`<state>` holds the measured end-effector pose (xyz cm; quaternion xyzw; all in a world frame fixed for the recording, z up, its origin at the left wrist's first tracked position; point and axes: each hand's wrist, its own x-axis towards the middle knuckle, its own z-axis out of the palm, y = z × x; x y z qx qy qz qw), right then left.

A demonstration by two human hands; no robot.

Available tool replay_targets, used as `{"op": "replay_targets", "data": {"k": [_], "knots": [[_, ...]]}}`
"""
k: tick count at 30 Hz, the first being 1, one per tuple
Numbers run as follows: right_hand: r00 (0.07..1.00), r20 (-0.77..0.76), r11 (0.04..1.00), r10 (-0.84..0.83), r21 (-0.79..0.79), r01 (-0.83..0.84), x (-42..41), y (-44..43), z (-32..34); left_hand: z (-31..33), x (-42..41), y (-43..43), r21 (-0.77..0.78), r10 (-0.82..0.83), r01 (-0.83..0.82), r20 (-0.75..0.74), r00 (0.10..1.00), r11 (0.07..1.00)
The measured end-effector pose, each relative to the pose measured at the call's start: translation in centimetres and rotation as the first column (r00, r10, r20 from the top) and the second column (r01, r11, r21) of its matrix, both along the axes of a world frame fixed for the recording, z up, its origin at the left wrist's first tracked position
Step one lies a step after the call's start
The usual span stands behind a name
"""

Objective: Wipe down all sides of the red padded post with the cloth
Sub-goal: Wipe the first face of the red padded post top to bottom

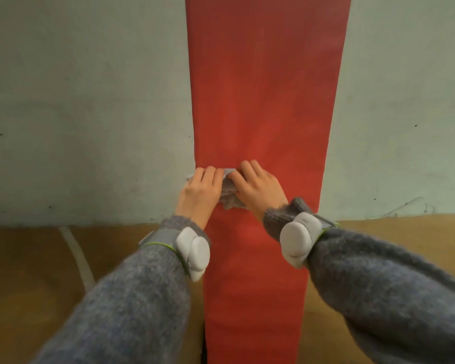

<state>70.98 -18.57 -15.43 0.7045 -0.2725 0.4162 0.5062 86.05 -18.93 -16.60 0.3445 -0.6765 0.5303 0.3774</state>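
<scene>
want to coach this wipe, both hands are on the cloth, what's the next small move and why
Probably slide the cloth straight down the front of the red post. The left hand and right hand both press it flat near the post's left edge, and a long stretch of that face lies below them.

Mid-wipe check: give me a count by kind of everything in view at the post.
Red padded post: 1
Cloth: 1
Hands: 2, left hand and right hand
White wrist units: 2
Total: 6
</scene>
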Motion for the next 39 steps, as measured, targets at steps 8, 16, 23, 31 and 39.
{"op": "replay_targets", "data": {"k": [8,16,23,31,39], "knots": [[0.984,-0.164,0.983,-0.067,-0.178,0.038,0.6,0.6,3.0,3.4,0.0,0.9,-0.107,0.080,-0.073,0.060,0.995,0.992],[0.989,0.142,0.980,-0.046,-0.183,0.072,3.3,0.3,14.9,16.8,1.0,2.1,-0.068,0.186,-0.188,-0.036,0.982,0.980],[0.956,0.283,0.990,0.076,-0.138,-0.038,4.3,-0.8,12.1,13.8,1.6,-0.3,-0.040,0.014,-0.019,-0.114,0.993,0.999],[0.962,0.258,0.995,0.087,-0.071,-0.071,4.4,-0.6,8.1,9.7,2.5,0.3,0.101,-0.041,0.059,-0.177,0.983,0.993],[0.962,0.259,0.993,0.088,0.052,-0.105,4.1,0.2,0.6,2.8,2.4,1.1,0.101,-0.031,0.042,-0.105,0.994,0.994]]}}
